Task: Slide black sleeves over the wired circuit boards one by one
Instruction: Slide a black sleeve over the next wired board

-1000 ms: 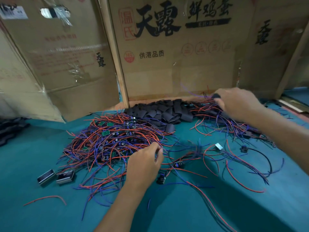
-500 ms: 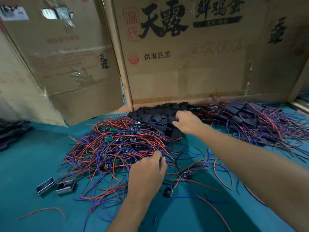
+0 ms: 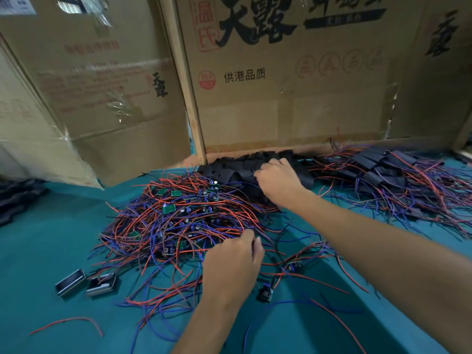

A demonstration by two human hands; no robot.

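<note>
A tangled heap of small green circuit boards with red and blue wires (image 3: 176, 221) lies on the teal table. Behind it sits a pile of loose black sleeves (image 3: 235, 167) against the cardboard. My right hand (image 3: 277, 181) rests on that pile with fingers curled into the sleeves; what it holds is hidden. My left hand (image 3: 232, 264) is at the near right edge of the wire heap, fingers curled and pinching wires. Boards covered by black sleeves (image 3: 383, 169) are heaped at the far right. A single wired board (image 3: 265, 292) lies just right of my left wrist.
Cardboard box walls (image 3: 281, 98) close off the back. Two small dark rectangular housings (image 3: 86, 281) lie at the near left, with a loose red wire (image 3: 69, 323) in front of them. Dark items (image 3: 15, 200) sit at the far left edge.
My right hand swung left from the sleeved boards at the far right onto the black sleeve pile. My left hand stayed at the wire heap's edge.
</note>
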